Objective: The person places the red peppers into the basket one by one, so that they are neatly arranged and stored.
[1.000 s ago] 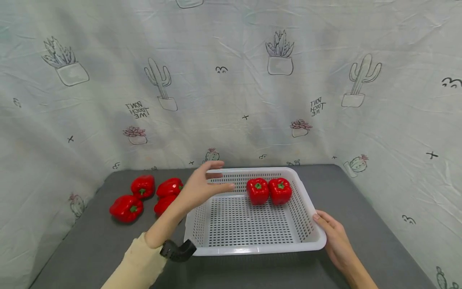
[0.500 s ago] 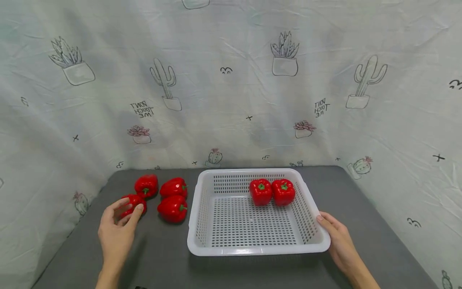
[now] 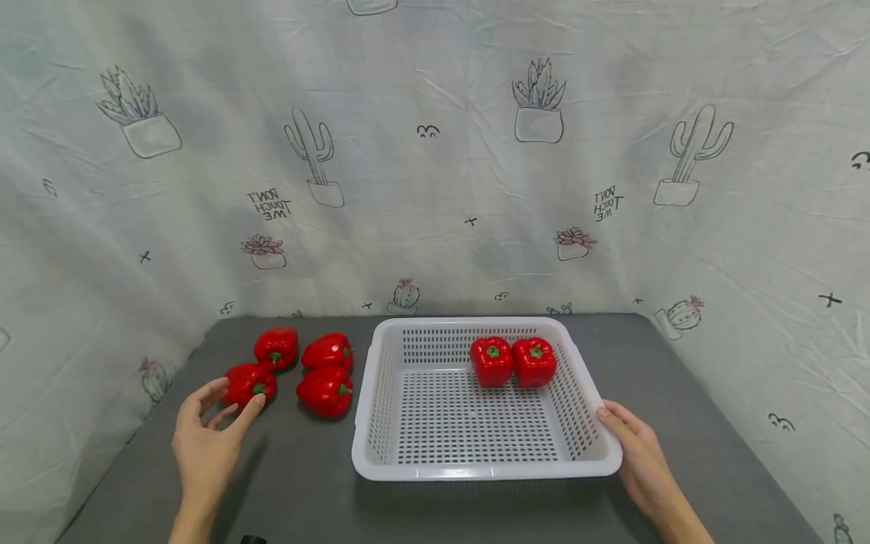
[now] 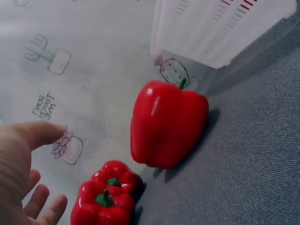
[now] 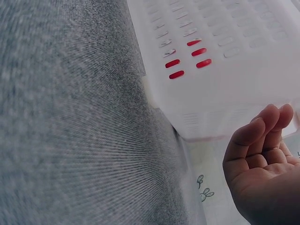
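My left hand is beside the front-left red bell pepper, fingers spread and thumb out near its stem. In the left wrist view, that hand holds nothing. Three more red bell peppers lie close by: one at the back, one on its side, and one in front of that. At the right side of a white perforated plastic basket, my right hand grips the rim, thumb on top. Its fingers curl beneath the rim in the right wrist view.
Inside the basket, two red bell peppers, a left one and a right one, stand side by side toward the back right. A grey cloth-covered table lies below. Behind it hangs a pale curtain with plant drawings.
My left hand has swung from over the basket's left side out to the front-left pepper, then drawn slightly down and left. My right hand stays on the basket rim.
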A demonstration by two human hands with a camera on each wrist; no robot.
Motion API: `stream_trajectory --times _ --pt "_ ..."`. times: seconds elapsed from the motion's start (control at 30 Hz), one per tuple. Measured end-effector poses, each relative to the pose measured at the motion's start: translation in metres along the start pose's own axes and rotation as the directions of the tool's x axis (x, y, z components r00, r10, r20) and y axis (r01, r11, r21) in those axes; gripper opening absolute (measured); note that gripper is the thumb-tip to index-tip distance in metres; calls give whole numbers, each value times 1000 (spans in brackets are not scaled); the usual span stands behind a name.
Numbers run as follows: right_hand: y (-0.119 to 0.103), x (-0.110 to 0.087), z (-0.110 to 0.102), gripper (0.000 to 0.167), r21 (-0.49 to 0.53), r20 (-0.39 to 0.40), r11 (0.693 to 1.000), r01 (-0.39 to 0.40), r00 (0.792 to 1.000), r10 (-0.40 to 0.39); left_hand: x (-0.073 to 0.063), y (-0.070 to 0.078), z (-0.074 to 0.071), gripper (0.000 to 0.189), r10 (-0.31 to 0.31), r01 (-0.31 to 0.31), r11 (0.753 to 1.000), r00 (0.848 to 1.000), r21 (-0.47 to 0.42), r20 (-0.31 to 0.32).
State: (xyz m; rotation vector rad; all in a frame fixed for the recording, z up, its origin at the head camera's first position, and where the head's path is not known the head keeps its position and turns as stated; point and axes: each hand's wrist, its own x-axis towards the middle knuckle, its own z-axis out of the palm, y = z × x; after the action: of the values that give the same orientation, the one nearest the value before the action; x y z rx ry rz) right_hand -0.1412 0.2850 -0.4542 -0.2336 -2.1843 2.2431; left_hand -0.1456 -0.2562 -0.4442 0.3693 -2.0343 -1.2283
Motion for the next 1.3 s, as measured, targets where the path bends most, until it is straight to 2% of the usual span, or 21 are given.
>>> stream_trajectory --times 0.33,0.57,0.7,0.83,0.97,1.1,1.2,1.3 --pt "1 0 -1 44 11 1 1000 1 1000 -1 3 -6 -6 66 -26 27 999 999 -24 47" --pt "1 -1 -2 40 22 3 1000 19 1000 -19 15 -14 -8 72 -13 20 999 989 -44 147" --pt "2 -1 0 39 19 7 1000 20 1000 -20 20 -22 -12 76 -12 9 1000 975 15 223" --pt "1 -2 0 43 -2 22 1000 21 1000 -21 30 -31 -17 80 4 -30 996 953 81 303" --pt "1 -2 -2 39 8 27 1000 28 999 -28 49 -44 -20 85 45 -94 989 926 115 374" --pt "2 -3 -3 36 27 31 999 38 999 -38 67 -59 -20 91 63 -146 980 874 138 482" --pt "2 -2 -2 40 24 34 999 37 999 -38 75 -68 -22 93 63 -167 976 834 142 548" --pt "2 -1 -1 44 16 23 1000 19 1000 -19 77 -75 -24 94 64 -172 976 815 136 575"
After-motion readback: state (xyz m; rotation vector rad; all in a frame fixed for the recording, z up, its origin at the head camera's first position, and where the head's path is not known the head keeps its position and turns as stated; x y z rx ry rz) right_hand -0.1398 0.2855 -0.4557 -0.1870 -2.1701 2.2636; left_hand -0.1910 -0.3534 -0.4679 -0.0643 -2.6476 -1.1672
